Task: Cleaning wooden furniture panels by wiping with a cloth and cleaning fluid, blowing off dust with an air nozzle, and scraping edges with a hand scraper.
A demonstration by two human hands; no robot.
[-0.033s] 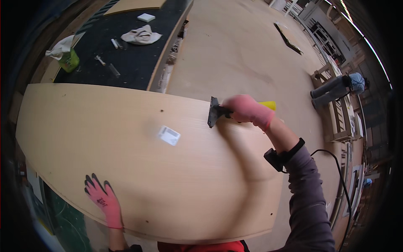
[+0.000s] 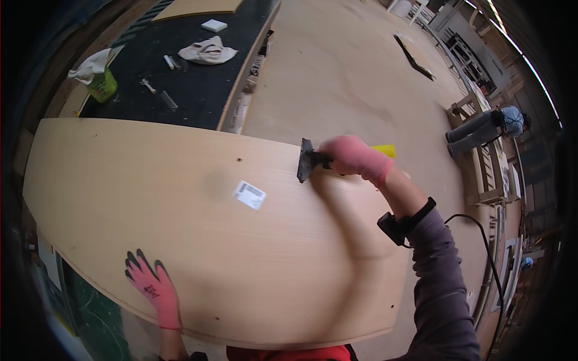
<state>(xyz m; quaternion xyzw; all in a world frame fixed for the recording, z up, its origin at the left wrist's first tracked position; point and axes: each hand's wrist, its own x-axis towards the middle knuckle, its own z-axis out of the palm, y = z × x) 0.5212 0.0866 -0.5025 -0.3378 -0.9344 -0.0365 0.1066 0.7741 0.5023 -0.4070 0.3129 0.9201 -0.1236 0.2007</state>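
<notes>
Right hand [image 2: 355, 157]: gloved, closed around scraper [image 2: 307, 160], blade on wooden panel [image 2: 180, 204].
Left hand [image 2: 150, 287]: gloved, open, fingers spread flat on panel's near edge.
Label [image 2: 249, 195]: white sticker mid-panel.

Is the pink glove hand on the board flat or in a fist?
Flat: the left hand lies on the wooden board with fingers spread.
</notes>
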